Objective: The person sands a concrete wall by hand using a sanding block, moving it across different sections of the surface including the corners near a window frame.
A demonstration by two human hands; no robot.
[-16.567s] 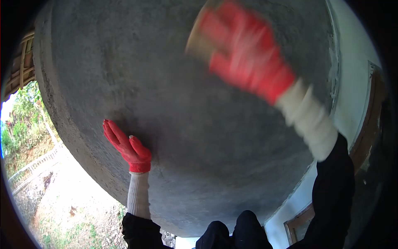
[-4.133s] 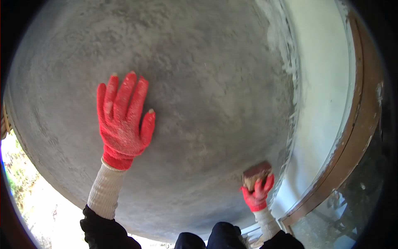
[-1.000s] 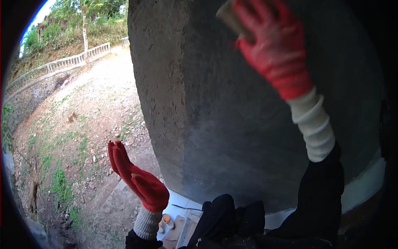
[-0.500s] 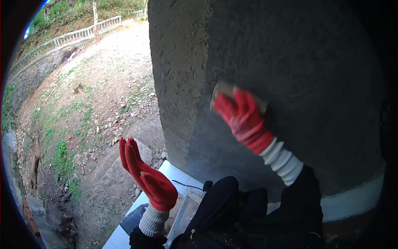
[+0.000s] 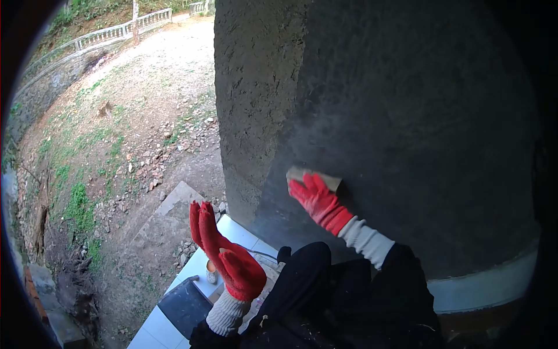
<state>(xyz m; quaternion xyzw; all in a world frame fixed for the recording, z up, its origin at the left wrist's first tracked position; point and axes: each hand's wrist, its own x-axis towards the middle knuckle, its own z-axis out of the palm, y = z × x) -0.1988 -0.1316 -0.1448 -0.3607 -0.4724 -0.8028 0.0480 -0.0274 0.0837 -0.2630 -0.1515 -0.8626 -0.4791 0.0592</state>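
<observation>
My right hand (image 5: 319,205), in a red glove with a white cuff, presses a tan, flat piece that looks like folded sandpaper (image 5: 330,181) against the dark grey wall (image 5: 401,128). The fingers lie over the sandpaper and cover most of it. Pale, dusty smears show on the wall surface above it. My left hand (image 5: 231,262), gloved in red too, is raised in the air left of my knee. Its fingers are stretched upward, and nothing is in it.
A rougher strip of wall (image 5: 256,87) forms the corner to the left. Below are white tiles (image 5: 157,330), a black flat object (image 5: 185,305) and a small cup-like container (image 5: 211,272). Outside lie stony ground (image 5: 151,168) and a white railing (image 5: 116,34).
My right hand has slid down and slightly left along the wall with the sandpaper. The left hand shows further right, still raised; the container and more of the black object have come into view.
</observation>
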